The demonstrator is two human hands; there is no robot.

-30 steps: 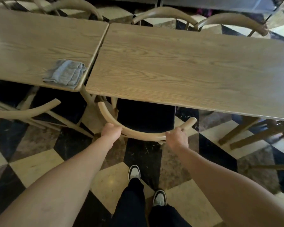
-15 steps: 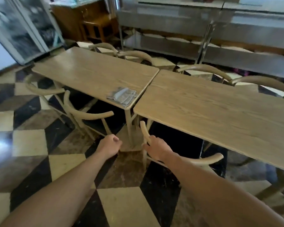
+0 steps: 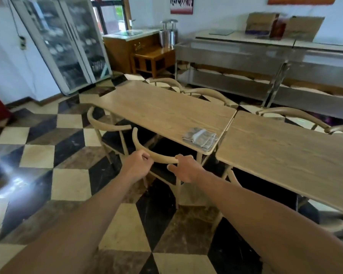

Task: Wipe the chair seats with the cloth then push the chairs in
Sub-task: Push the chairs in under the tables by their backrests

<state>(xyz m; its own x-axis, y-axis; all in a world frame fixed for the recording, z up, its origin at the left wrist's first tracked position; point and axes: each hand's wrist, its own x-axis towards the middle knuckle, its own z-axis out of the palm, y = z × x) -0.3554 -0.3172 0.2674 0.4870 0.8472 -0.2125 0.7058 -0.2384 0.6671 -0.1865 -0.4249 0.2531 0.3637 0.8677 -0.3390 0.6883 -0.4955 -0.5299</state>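
L hand point(image 3: 137, 165) fingers curled round the curved backrest of the chair point(image 3: 145, 149); R hand point(image 3: 184, 168) at the rail's end, thumb on it, fingers loosely spread, not clearly gripping. Chair: pale wood, bent rail, dark seat, tucked partly under left table point(image 3: 158, 109). Cloth point(image 3: 200, 137): grey, folded, rumpled, on that table's near corner, by the gap w/ right table point(image 3: 285, 151). Wall poster point(image 3: 181, 4) writing too blurred to read.
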